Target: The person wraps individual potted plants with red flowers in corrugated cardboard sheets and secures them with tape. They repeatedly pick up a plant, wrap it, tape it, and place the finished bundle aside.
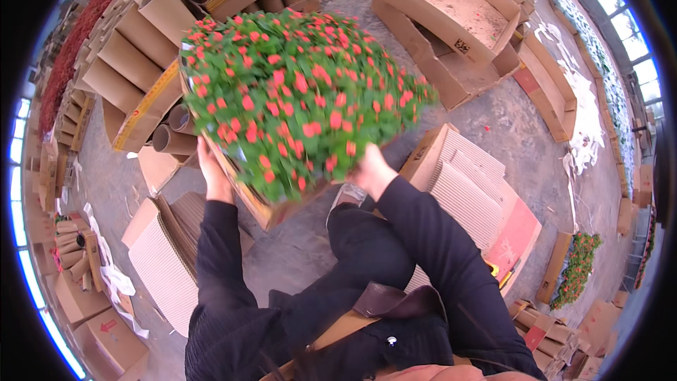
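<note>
A shallow cardboard tray (238, 188) packed with red-flowered green plants (296, 90) is held in front of me, over the floor. Its left wall is gripped by my left hand (214, 172), with the fingers hidden behind the cardboard. At the near right corner, my right hand (372, 172) grips the tray; leaves and motion blur cover part of its fingers. Foliage spills over the rim and hides most of the tray's inside.
Cardboard tubes (135, 37) stand in boxes at the back left. Stacked cardboard trays (455, 10) lie at the back right. Corrugated sheets (470, 185) lie by my right arm, with more corrugated sheets (158, 259) at left. A box of flowering plants (579, 270) stands far right.
</note>
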{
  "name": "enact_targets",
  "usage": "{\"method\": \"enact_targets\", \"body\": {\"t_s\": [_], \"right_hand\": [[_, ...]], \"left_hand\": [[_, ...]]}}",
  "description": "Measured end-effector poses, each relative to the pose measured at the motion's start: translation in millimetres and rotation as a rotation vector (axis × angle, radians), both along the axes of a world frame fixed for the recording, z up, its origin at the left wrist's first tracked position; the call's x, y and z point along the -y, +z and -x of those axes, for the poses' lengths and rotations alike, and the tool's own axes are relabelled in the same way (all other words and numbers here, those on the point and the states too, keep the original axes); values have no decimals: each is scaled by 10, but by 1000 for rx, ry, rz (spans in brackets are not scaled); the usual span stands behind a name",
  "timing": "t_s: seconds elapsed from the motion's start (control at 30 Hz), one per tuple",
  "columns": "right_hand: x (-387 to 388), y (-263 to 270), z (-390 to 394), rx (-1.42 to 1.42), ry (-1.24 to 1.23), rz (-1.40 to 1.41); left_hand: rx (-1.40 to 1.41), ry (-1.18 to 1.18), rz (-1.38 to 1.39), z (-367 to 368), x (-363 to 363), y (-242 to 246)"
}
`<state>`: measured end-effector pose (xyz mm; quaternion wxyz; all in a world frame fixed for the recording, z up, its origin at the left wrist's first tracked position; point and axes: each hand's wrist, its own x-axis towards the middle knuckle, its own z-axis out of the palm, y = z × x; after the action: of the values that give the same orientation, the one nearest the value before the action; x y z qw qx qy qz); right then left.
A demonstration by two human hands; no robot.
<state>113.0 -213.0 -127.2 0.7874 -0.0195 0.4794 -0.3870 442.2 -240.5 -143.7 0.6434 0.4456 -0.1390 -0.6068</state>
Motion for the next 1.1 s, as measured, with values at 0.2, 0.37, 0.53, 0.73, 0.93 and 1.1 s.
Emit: {"method": "enact_targets", "body": {"t_s": [0.2, 0.37, 0.53, 0.73, 0.93, 1.1], "right_hand": [[-194, -61, 126, 129, -11, 73], [-343, -146, 312, -111, -69, 124], [-380, -287, 746, 20, -115, 186], [-354, -323, 1181, -233, -72, 221], [-239, -366, 1270, -304, -61, 183], [-350, -455, 1127, -312, 65, 191]], "left_hand": [[6, -14, -95, -260, -369, -641], [95, 21, -95, -158, -242, -844], [-82, 53, -184, 438, -522, -846], [-31, 172, -246, 1100, -650, -558], [-163, 220, -431, 1438, -781, -444], [-221, 198, -498, 1358, -903, -703]]}}
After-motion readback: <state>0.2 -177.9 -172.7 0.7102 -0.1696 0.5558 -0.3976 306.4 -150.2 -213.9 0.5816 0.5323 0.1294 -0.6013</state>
